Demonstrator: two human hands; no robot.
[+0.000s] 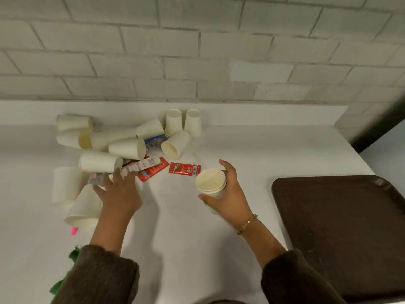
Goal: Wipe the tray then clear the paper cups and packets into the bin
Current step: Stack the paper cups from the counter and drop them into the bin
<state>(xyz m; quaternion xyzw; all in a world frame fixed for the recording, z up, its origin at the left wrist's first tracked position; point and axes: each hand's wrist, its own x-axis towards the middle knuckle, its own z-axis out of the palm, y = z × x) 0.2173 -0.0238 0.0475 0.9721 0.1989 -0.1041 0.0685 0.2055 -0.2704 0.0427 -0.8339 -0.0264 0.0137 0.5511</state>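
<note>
Right hand (pixel 232 195), grip curled round stacked cups (pixel 210 182); left hand (pixel 120 194) flat.

Soft, dullish light with faint shadows — motion blur at left, edges bowed.

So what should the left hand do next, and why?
The left hand is open beside a lying cup, and the right hand holds a stack of cups. So probably: grip that cup and nest it into the stack, ready for the bin.
</note>
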